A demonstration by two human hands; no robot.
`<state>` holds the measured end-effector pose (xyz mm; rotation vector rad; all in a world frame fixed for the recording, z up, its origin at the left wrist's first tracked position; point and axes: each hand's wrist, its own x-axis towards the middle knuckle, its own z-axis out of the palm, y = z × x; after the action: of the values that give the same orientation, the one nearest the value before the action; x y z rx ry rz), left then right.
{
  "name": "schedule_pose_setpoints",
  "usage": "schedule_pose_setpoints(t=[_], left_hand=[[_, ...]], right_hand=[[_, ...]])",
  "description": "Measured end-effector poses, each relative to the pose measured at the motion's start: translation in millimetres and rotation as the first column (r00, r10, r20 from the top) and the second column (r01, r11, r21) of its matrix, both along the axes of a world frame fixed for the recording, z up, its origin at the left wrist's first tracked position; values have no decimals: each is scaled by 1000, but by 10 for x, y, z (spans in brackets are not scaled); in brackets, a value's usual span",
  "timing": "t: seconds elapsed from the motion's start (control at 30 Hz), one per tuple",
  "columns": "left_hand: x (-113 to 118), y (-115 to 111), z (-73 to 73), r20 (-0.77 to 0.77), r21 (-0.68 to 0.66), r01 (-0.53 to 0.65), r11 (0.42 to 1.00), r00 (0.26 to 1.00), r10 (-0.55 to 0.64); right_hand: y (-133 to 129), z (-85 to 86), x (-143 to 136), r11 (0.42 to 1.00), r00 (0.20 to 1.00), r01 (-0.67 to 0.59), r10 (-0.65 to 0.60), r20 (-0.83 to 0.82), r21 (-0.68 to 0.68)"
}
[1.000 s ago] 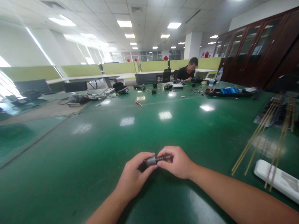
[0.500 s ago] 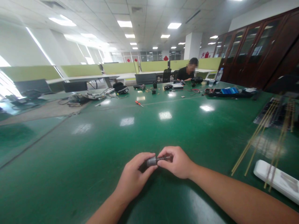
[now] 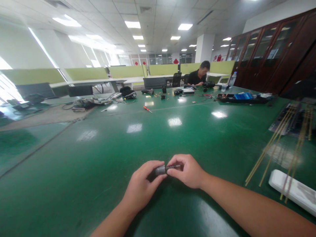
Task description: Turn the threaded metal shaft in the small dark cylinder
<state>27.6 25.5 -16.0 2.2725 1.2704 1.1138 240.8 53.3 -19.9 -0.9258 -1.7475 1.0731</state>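
Low in the head view, my left hand (image 3: 144, 187) grips a short grey metal cylinder (image 3: 160, 170) between thumb and fingers. A thin dark shaft with ridges (image 3: 173, 167) extends from the cylinder's right end. Thumb and fingertips of my right hand (image 3: 189, 171) pinch this shaft close to the cylinder. The two hands almost meet, just above the green table (image 3: 111, 141). Whether cylinder and shaft are joined is hidden by my fingertips.
A red screwdriver (image 3: 147, 109) lies mid-table. Thin yellowish rods (image 3: 271, 148) and a white case (image 3: 293, 191) are at the right. Cables, a black tray (image 3: 244, 98) and small black parts line the far side, where a person (image 3: 196, 78) sits.
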Motion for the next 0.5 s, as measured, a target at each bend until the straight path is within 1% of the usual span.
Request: schedule_pose_setpoints(t=[0.2, 0.5], left_hand=[[10, 11, 7, -2, 12, 1, 1000, 1000, -1], [-2, 3, -8, -6, 17, 2, 1000, 1000, -2]], right_hand=[[-3, -4, 2, 1000, 1000, -3, 3, -11, -12], [0, -8, -5, 1000, 1000, 12, -12, 2, 12]])
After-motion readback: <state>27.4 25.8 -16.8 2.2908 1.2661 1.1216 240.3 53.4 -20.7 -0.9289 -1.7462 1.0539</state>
